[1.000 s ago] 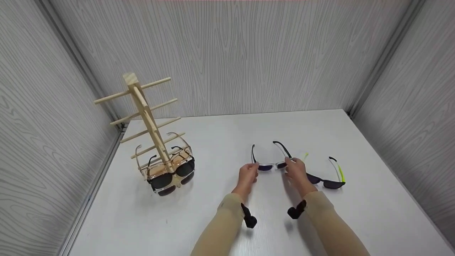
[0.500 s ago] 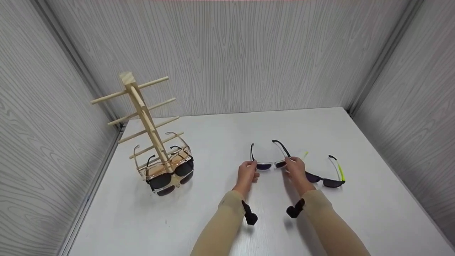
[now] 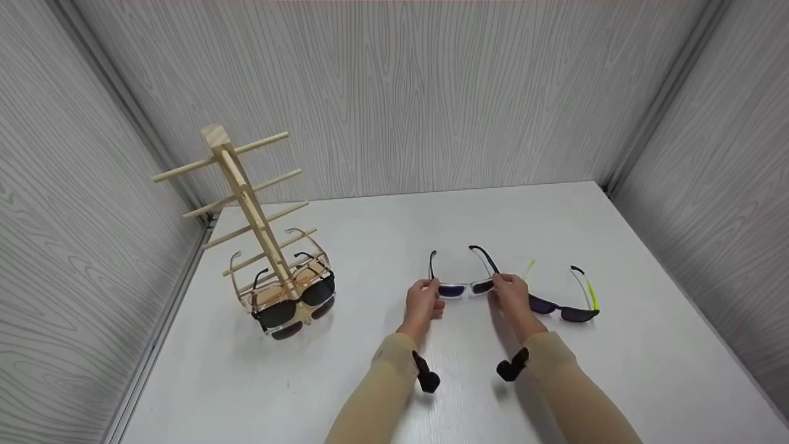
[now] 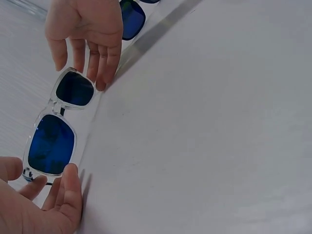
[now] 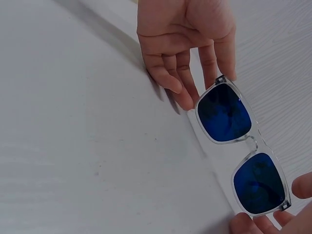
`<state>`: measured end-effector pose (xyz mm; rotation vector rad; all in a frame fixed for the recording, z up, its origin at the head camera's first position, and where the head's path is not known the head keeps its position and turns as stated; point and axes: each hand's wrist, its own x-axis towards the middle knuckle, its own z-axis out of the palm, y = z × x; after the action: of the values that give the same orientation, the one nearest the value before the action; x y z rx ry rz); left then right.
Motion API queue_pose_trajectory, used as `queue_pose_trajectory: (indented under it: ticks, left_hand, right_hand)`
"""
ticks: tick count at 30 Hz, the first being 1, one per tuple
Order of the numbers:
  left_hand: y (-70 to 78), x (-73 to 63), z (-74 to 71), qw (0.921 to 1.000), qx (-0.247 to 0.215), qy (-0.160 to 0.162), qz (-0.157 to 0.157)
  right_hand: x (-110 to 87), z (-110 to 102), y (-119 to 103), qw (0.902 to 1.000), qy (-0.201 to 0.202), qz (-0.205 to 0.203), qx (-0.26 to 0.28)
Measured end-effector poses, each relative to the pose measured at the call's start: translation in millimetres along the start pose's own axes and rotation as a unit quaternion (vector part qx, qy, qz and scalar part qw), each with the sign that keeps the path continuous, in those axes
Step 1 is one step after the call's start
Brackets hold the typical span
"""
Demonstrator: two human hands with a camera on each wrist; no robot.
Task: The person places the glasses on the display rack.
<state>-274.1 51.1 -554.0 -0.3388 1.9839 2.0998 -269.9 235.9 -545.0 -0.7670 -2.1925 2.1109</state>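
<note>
A pair of sunglasses with a clear frame, blue mirrored lenses and black temples is held between both hands, its temples spread and pointing away. My left hand pinches the left hinge corner between thumb and fingers. At the opposite corner my right hand pinches the frame in the same way. In the left wrist view the blue lens faces the camera, and the right wrist view shows both lenses of the sunglasses from the front.
Dark sunglasses with yellow-green temples lie just right of my right hand. On the left stands a wooden display rack with several pegs; black sunglasses and other clear-framed pairs hang low on it. Grained panels wall in the white table.
Both hands and the clear-framed sunglasses have shifted slightly left. The right hand uncovers a little more of the yellow-green pair. The whole view has drifted slightly.
</note>
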Motion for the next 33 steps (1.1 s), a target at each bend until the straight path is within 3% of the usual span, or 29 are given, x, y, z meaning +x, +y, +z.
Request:
queue_pose_trajectory:
  ticks: [7, 14, 24, 33]
  left_hand:
    - [-0.8, -3.6, -7.2, 0.9999, 0.005, -0.006, 0.012]
    - [-4.6, -7.2, -15.2, 0.9999, 0.005, -0.003, 0.015]
    - [-8.2, -16.5, -26.4, 0.9994, -0.006, -0.008, 0.034]
    - [-5.9, -28.1, -34.2, 0.9992, 0.007, -0.004, 0.039]
  right_hand:
    - [-1.2, -2, 3, 1.0, -0.003, -0.004, 0.003]
    - [-7.7, -1, 2, 0.9985, -0.029, 0.011, 0.045]
    - [-21.0, 1, 0, 0.9985, -0.033, 0.015, 0.041]
    - [-31.4, 1, -1, 0.9956, -0.049, 0.015, 0.078]
